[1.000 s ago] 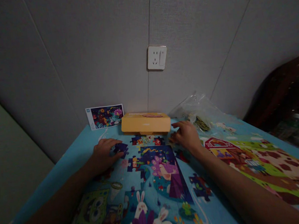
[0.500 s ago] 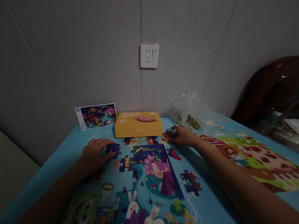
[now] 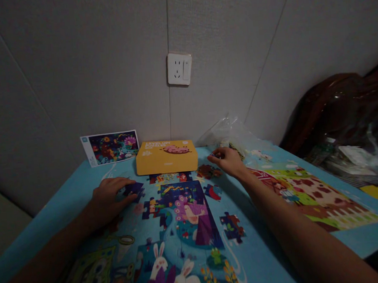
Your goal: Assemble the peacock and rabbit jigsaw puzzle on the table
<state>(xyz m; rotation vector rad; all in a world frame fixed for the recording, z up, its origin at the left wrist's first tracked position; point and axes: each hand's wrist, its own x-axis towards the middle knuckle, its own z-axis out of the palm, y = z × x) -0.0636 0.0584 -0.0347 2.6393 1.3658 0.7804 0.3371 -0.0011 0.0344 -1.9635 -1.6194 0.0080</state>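
My left hand [image 3: 113,199] rests on the blue table, its thumb and fingers closed around a dark blue puzzle piece [image 3: 134,188]. My right hand [image 3: 229,161] is bent in a pinch near the yellow box, with a small dark puzzle piece [image 3: 214,155] at its fingertips. Just below those fingers lies brown puzzle work [image 3: 209,171]. Between my forearms is the partly joined jigsaw [image 3: 183,229], showing a pink peacock, white rabbits and a frog. Loose pieces lie on its right, one with a red shape [image 3: 213,192], another dark with brown [image 3: 232,226].
Behind the jigsaw stands a yellow puzzle box [image 3: 166,157], with a picture card [image 3: 112,148] leaning on the wall to its left. A clear plastic bag [image 3: 232,133] with pieces sits beyond my right hand. A farm picture [image 3: 314,192] lies at the right.
My right hand has lifted slightly from the brown pieces, its fingers drawn together on a small piece. My left hand keeps its place on the dark blue piece. The view has turned slightly right.
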